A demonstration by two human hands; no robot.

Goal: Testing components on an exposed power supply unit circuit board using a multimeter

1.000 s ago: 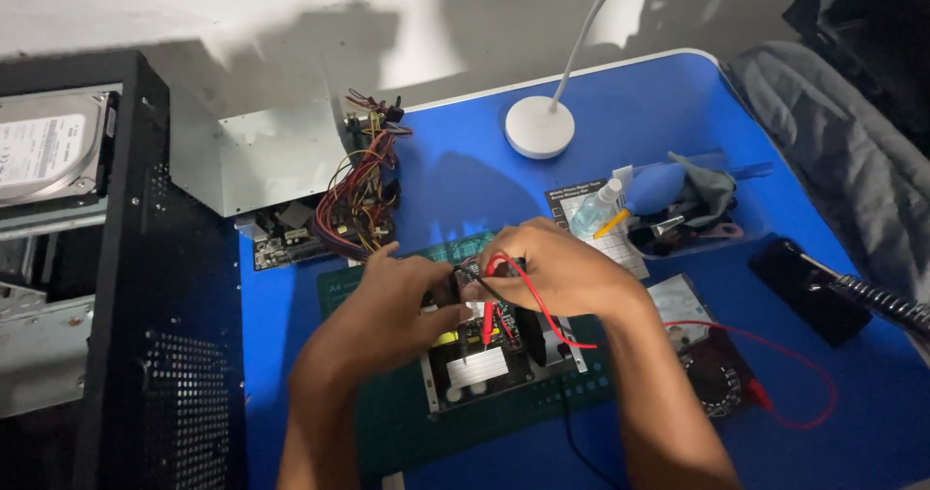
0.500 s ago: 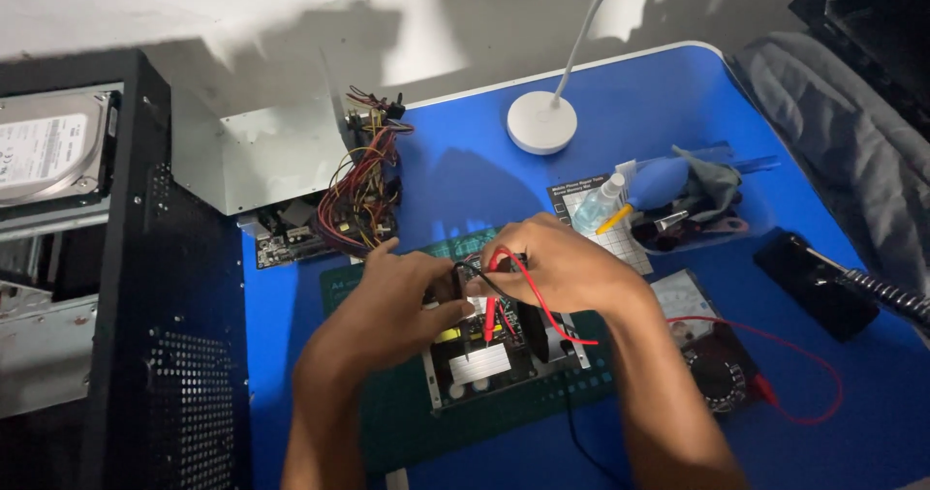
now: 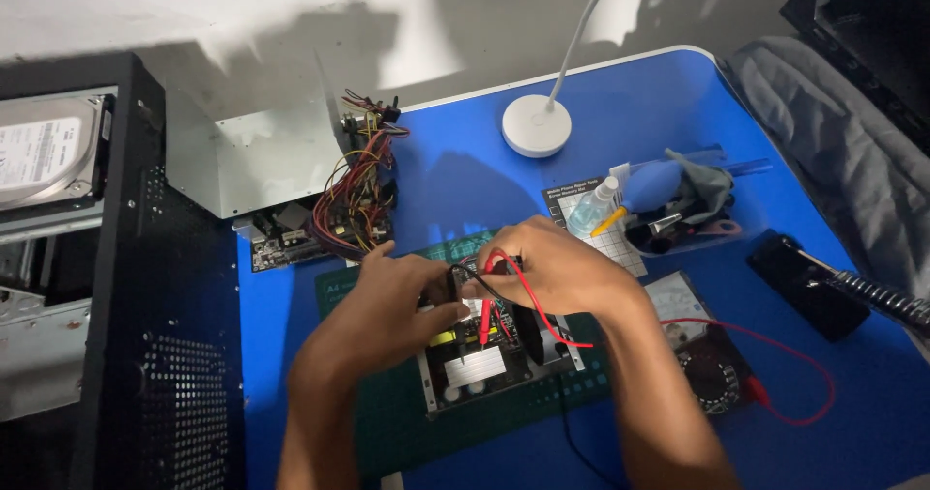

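One circuit board (image 3: 484,364), lying on green mat (image 3: 387,422) at centre of blue table (image 3: 465,180). Being probed with red probe (image 3: 486,316), pinched in closed right hand (image 3: 552,272); black probe (image 3: 455,275) apparently pinched in curled left hand (image 3: 387,306), grip partly hidden. Trailing red lead (image 3: 775,364) to meter (image 3: 697,345) just beside. Risking, by judgement: tip slipping and bridging neighbouring contacts; lead snagging and dragging meter; spray bottle (image 3: 589,209) standing near, tipping.

A white lamp base (image 3: 536,125) stands at upper centre. A black computer case (image 3: 116,287) fills the left edge; a wire bundle (image 3: 363,195) lies beside it.
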